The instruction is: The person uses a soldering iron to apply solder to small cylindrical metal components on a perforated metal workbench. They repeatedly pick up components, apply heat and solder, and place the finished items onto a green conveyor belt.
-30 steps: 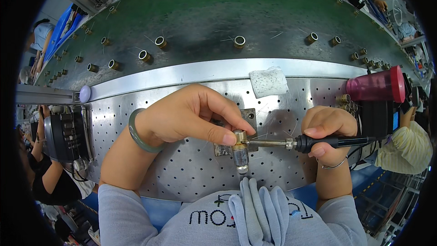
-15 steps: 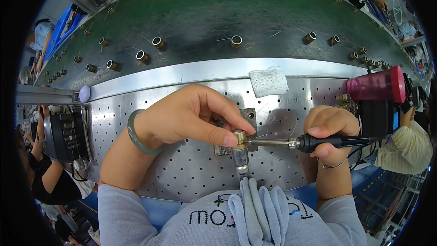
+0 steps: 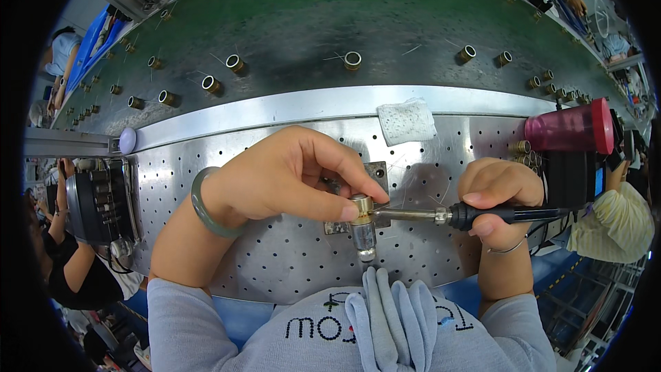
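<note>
Brass fitting (image 3: 363, 208) pinched in left grip (image 3: 289, 179); right grip (image 3: 497, 196) clenched on soldering iron (image 3: 475, 215)

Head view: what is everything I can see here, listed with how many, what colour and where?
Brass rings: many, gold, spread over the green belt.
White pad: one, on the perforated metal table.
Pink container: one, far right.
Brass-topped metal part: one, table centre.
Soldering iron: one, black handle, tip at the part.
Bracelet: one, grey-green, left wrist.
Left hand: fingertips on the part.
Right hand: grips the iron.
</note>
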Available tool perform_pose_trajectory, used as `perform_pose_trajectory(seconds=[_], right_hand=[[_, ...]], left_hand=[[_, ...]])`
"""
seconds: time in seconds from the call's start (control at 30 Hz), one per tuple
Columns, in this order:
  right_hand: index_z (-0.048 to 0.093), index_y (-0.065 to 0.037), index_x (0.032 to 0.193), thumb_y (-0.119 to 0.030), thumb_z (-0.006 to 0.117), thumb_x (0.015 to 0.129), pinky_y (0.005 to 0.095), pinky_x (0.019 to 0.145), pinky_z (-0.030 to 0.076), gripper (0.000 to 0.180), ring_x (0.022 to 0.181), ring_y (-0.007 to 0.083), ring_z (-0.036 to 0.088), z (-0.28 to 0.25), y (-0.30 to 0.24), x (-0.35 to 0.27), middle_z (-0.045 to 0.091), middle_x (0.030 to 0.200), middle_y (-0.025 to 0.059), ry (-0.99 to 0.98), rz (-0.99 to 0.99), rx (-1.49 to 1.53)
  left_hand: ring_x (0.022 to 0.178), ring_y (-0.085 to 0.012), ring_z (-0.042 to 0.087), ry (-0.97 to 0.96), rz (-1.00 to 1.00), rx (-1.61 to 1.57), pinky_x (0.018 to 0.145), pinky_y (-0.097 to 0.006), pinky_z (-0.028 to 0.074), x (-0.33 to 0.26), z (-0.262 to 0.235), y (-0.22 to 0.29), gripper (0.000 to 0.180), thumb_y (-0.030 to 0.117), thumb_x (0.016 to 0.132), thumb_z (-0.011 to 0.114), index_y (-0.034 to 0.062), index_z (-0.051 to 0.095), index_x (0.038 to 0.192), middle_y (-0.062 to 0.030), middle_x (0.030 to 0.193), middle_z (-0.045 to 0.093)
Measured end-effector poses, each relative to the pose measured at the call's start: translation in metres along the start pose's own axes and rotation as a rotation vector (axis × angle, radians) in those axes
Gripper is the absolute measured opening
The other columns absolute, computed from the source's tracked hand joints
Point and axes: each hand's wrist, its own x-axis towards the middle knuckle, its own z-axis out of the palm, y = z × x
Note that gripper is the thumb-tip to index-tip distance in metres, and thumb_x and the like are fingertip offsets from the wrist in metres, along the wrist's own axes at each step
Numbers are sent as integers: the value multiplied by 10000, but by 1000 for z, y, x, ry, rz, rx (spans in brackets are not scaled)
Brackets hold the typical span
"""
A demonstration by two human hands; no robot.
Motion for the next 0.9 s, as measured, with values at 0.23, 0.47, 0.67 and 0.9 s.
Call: perform_pose_trajectory(seconds=[0.23, 0.47, 0.67, 0.9], right_hand=[[633, 24, 787, -57, 736, 681, 267, 532, 419, 169, 568, 167, 541, -5, -3, -5, 602, 673, 71, 164, 34, 36], [636, 23, 804, -50, 743, 669, 268, 534, 424, 187, 574, 176, 554, -3, -4, -5, 611, 677, 85, 137, 54, 74], [638, 32, 831, -11, 746, 656, 261, 535, 425, 210, 571, 174, 564, 3, -2, -3, 623, 687, 95, 91, 50, 84], [639, 38, 825, 5, 743, 651, 259, 527, 421, 205, 556, 172, 562, 1, 1, -2, 618, 674, 92, 64, -4, -27]], left_hand=[[1058, -196, 567, -59, 22, -118, 839, -235, 473, 4, -5, -1, 477, -42, 711, 689, -72, 569, 1171, -183, 1126, 609], [947, -172, 572, -67, 61, -79, 806, -243, 469, 5, -16, -10, 409, 57, 746, 699, -55, 602, 1128, -158, 1080, 626], [803, -147, 577, -30, 19, -1, 714, -231, 445, 3, -9, -5, 240, 62, 734, 730, -38, 691, 949, -106, 883, 644], [797, -140, 569, -39, 10, 15, 707, -228, 446, 2, -10, -2, 285, 35, 731, 720, -55, 676, 999, -108, 885, 637]])
